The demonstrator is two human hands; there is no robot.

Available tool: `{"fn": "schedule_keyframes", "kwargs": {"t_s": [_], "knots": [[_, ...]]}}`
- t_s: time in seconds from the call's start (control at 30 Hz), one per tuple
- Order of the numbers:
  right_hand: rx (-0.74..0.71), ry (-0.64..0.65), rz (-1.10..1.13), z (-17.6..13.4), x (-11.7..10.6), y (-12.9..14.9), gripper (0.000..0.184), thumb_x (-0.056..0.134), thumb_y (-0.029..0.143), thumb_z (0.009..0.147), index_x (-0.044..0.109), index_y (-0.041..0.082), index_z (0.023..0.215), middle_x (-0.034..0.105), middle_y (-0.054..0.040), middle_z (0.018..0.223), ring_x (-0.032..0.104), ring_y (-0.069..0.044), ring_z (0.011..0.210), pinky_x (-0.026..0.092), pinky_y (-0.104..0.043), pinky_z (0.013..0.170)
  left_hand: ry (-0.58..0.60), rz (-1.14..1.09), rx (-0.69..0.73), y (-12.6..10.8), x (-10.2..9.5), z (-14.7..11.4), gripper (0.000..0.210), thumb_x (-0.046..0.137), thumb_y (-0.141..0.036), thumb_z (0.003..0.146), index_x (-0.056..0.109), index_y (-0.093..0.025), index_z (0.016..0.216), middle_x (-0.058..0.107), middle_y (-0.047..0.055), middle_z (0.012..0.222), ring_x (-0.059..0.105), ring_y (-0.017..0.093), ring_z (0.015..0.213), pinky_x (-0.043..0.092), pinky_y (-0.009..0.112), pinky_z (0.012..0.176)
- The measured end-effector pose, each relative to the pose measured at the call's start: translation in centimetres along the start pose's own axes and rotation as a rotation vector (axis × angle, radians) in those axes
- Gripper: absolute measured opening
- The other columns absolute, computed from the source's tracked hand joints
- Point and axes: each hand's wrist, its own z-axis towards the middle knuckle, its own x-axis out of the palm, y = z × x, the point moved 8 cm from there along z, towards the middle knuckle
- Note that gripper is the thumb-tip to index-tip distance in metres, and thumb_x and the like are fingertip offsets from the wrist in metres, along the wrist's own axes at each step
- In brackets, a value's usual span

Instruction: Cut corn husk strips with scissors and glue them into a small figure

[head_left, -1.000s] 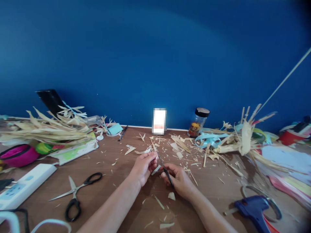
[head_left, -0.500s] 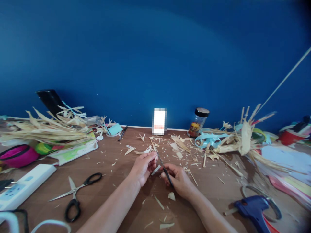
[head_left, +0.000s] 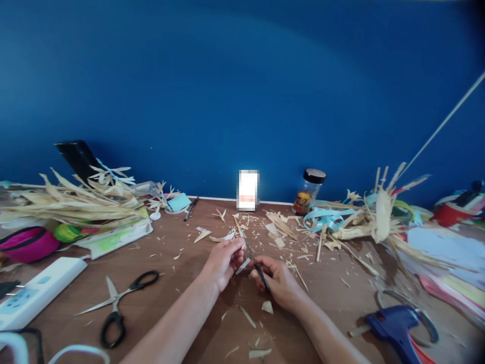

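My left hand (head_left: 226, 259) is closed in a pinch. A narrow pale strip of dried husk (head_left: 238, 225) rises from its fingertips. My right hand (head_left: 278, 280) grips a slim tool with a dark handle (head_left: 262, 279) and a thin metal end. That end reaches up and left to the left fingertips, close against the strip. Whether it is a knife, tweezers or something else, I cannot tell. Husk scraps (head_left: 267, 307) lie around both hands on the brown table (head_left: 174, 313).
Scissors (head_left: 115, 302) lie spread on the left beside a white power strip (head_left: 43, 290). Dried husks (head_left: 76, 202) are heaped behind them. A lidded jar (head_left: 307, 192) and blue ribbon (head_left: 329, 220) stand back right; a blue glue gun (head_left: 394, 323) lies front right. A blurred bright rectangle (head_left: 248, 189) stands by the wall.
Almost nothing differs. Both hands, the strip and the dark-handled tool keep their places; only the view has shifted very slightly.
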Motion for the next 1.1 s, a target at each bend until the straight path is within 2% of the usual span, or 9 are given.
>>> {"fn": "schedule_keyframes", "kwargs": {"t_s": [1.1], "knots": [[-0.021, -0.011, -0.055, -0.01, -0.07, 0.19, 0.026, 0.058, 0.038, 0.077, 0.060, 0.016, 0.090, 0.042, 0.0065, 0.051, 0.035, -0.007, 0.045, 0.028, -0.017, 0.042, -0.062, -0.021, -0.038, 0.18, -0.53, 0.19, 0.014, 0.067, -0.021, 0.065, 0.057, -0.011, 0.063, 0.052, -0.003, 0.054, 0.047, 0.002, 0.043, 0.042, 0.011, 0.040]]}}
